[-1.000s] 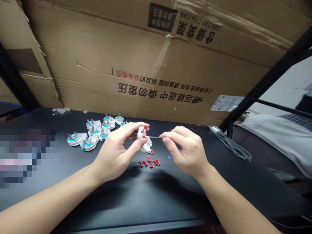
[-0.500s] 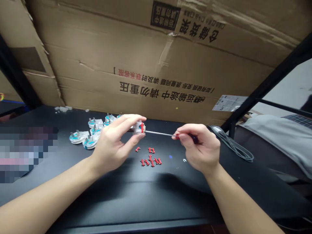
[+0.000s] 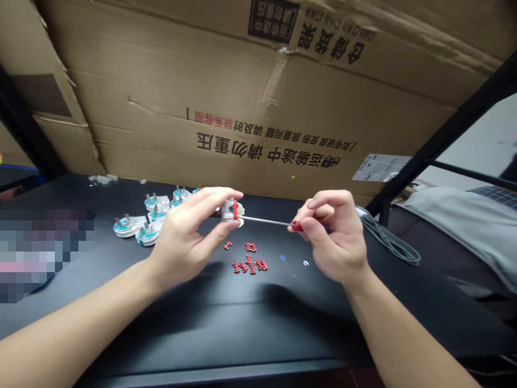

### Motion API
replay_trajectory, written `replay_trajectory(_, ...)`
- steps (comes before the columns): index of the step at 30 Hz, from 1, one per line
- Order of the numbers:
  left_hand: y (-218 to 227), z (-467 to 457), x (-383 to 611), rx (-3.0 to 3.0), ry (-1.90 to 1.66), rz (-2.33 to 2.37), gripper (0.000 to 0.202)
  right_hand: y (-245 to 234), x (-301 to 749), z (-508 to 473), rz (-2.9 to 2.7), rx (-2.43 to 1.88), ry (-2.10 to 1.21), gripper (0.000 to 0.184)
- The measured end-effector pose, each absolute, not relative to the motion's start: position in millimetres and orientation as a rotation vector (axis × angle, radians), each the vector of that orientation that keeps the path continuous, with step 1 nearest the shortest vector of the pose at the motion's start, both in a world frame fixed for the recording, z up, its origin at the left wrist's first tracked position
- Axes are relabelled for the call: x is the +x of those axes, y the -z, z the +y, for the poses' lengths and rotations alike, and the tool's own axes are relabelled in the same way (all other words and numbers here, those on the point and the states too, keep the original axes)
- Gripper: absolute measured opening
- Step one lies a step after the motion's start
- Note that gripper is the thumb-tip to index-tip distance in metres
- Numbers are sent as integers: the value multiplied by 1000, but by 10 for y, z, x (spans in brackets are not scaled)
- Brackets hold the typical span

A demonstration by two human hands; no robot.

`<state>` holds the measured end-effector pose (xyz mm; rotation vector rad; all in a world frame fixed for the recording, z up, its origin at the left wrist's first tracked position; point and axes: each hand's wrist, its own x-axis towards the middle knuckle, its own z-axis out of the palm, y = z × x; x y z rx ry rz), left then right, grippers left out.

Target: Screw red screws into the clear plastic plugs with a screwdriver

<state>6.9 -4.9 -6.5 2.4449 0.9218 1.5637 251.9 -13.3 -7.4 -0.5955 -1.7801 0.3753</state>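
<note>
The left hand (image 3: 189,234) clamps a clear housing (image 3: 228,211) between thumb and fingers; the right hand (image 3: 339,240) pinches a screwdriver (image 3: 266,220) — its shaft reaching across to the housing's red strip (image 3: 235,209). Below, between the hands, lie small red parts (image 3: 252,268); pronged plugs (image 3: 129,227) sit beyond the left hand.

Bare forearms (image 3: 100,315) taper to slim wrists (image 3: 151,280) and bare fingers (image 3: 208,203).

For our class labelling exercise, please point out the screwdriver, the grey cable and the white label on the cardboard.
Screwdriver (image 3: 266,220): head view, on its metal shaft.
Grey cable (image 3: 383,241): head view, on its coiled loops.
White label (image 3: 380,167): head view, around its middle.
</note>
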Motion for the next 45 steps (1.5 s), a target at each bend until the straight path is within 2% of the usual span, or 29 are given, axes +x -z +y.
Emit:
replay_trajectory(5, 74, -28, 72, 2466, -1598, 889, 27, 79, 2504, -151, -1776, -583, -454, 34)
replay_trajectory(9, 73, -32, 79, 2508, -1573, 849, 26, 72, 2520, -152, -1725, -679, -491, 25)
replay_trajectory(13, 64, -34, 80, 2468, -1564, 875, 27, 57, 2522, -152, -1798, -664, -461, 35)
replay_trajectory(17, 53, -20, 79, 2483, -1562, 874, 27, 76, 2528, -153, -1748, -743, -416, 23)
replay_trajectory(22, 61, -3, 70, 2513, -1548, 849, 26, 59, 2544, -167, -1871, -721, -365, 23)
replay_trajectory(25, 87, 10, 48, 2510, -1535, 839, 27, 24, 2546, -178, -1901, -738, -286, 12)
replay_trajectory(29, 111, 29, 24, 2531, -1507, 821, 28, 11, 2549, -166, -1891, -844, -398, 5)
replay_trajectory(33, 104, 101, 28, 2341, -1406, 904, 27, 54, 2541, -91, -2016, -949, -403, 11)
replay_trajectory(36, 145, 258, 1, 1980, -1354, 977, 35, 143, 2530, 16, -2116, -1028, -315, 16)
replay_trajectory(38, 213, 398, -47, 1891, -1335, 1055, 40, 225, 2526, 96, -2104, -1139, -384, 18)
replay_trajectory(40, 299, 529, -108, 1930, -1238, 1141, 48, 307, 2523, 165, -2103, -1217, -435, 19)
replay_trajectory(45, 448, 682, -218, 2270, -943, 1383, 38, 434, 2520, 252, -2152, -1316, -450, 16)
